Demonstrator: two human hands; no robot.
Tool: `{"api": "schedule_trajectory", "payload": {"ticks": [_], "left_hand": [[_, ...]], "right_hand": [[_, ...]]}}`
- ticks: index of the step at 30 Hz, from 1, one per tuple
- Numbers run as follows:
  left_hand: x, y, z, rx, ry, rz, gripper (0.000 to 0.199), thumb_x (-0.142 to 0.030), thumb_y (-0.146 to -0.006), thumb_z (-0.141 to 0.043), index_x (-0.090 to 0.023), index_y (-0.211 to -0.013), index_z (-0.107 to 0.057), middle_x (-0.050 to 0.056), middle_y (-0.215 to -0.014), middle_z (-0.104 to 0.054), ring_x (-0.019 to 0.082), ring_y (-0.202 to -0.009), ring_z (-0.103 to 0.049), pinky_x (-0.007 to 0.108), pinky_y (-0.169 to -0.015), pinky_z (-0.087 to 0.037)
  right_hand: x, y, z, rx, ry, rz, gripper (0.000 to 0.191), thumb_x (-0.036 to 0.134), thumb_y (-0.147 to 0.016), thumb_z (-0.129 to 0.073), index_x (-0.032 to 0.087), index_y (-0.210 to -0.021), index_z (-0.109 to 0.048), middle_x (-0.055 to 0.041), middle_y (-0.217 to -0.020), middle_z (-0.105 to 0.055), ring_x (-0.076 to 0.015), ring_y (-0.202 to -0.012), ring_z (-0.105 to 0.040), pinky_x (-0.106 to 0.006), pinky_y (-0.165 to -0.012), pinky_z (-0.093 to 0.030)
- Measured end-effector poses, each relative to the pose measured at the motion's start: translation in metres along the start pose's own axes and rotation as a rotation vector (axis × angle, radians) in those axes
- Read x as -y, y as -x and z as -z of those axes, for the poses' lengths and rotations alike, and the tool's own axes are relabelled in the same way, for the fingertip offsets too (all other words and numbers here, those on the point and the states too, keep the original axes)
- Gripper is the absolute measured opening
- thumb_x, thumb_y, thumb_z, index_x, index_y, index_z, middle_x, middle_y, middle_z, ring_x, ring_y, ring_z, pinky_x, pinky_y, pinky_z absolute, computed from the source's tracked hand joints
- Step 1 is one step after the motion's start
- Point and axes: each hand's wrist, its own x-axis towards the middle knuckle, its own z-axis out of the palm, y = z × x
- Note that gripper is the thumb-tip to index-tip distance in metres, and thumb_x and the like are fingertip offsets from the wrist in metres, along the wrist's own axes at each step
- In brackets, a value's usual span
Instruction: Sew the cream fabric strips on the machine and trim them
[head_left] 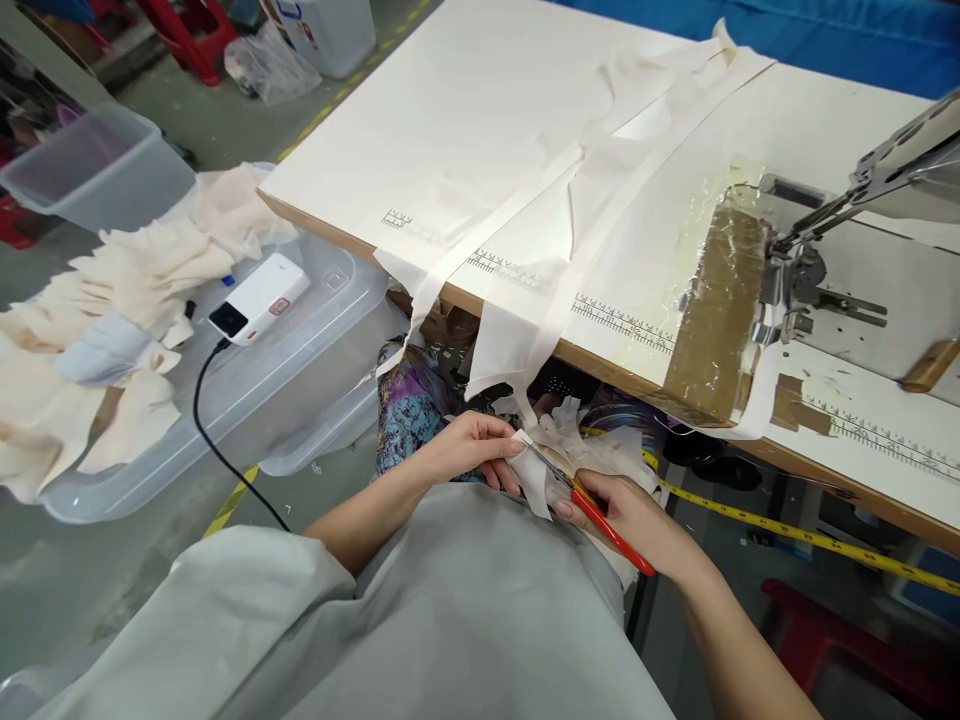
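Over my lap, my left hand (pixel 480 450) pinches a small piece of white fabric (pixel 534 482) between thumb and fingers. My right hand (pixel 626 515) is closed around red-handled scissors (pixel 604 522), their metal blades at the fabric near my left fingertips. Whether the blades are parted is too small to tell. Several white scraps (pixel 611 450) lie in a heap on my lap, just beyond the hands. Long cream fabric strips (pixel 592 190) run across the white table (pixel 465 110) and hang over its front edge above my hands.
A sewing machine (pixel 802 270) stands on the table at right. Below the edge, a yellow measuring tape (pixel 787 530) stretches sideways. To the left, a clear plastic box (pixel 315 350) bears cream fabric pieces (pixel 135 280) and a white device (pixel 262 298) with a black cable. A red stool (pixel 847 640) is at lower right.
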Motion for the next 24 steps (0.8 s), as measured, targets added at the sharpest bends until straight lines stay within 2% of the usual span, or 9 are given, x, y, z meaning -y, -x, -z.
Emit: {"api": "schedule_trajectory", "payload": {"ticks": [9,17,24], "left_hand": [[-0.002,-0.002,0.0,0.009,0.029,0.028,0.049,-0.058,-0.067,-0.077,-0.011,-0.076,-0.065,0.007,-0.062,-0.07,0.017,-0.055,-0.07,0.02,-0.049,-0.05],[0.005,-0.004,0.0,0.034,0.037,0.036,0.045,-0.054,-0.068,-0.077,-0.012,-0.073,-0.061,0.005,-0.06,-0.069,0.017,-0.055,-0.07,0.019,-0.048,-0.05],[0.004,-0.002,-0.001,0.04,0.023,0.048,0.047,-0.056,-0.069,-0.075,-0.013,-0.072,-0.057,0.006,-0.06,-0.069,0.017,-0.056,-0.07,0.019,-0.049,-0.049]], "right_hand": [[-0.001,0.005,-0.007,-0.11,0.087,0.009,0.056,0.069,-0.082,-0.049,0.024,-0.058,-0.027,0.0058,-0.051,-0.034,-0.0108,-0.05,-0.033,-0.024,-0.047,-0.025],[0.009,0.001,-0.002,-0.155,0.288,0.026,0.045,0.063,-0.085,-0.045,0.025,-0.065,-0.032,0.002,-0.056,-0.05,-0.0147,-0.05,-0.042,-0.025,-0.049,-0.027],[0.002,-0.002,-0.007,-0.176,0.127,0.041,0.049,0.064,-0.082,-0.049,0.025,-0.06,-0.03,0.0032,-0.052,-0.042,-0.0141,-0.05,-0.038,-0.026,-0.05,-0.027]]}}
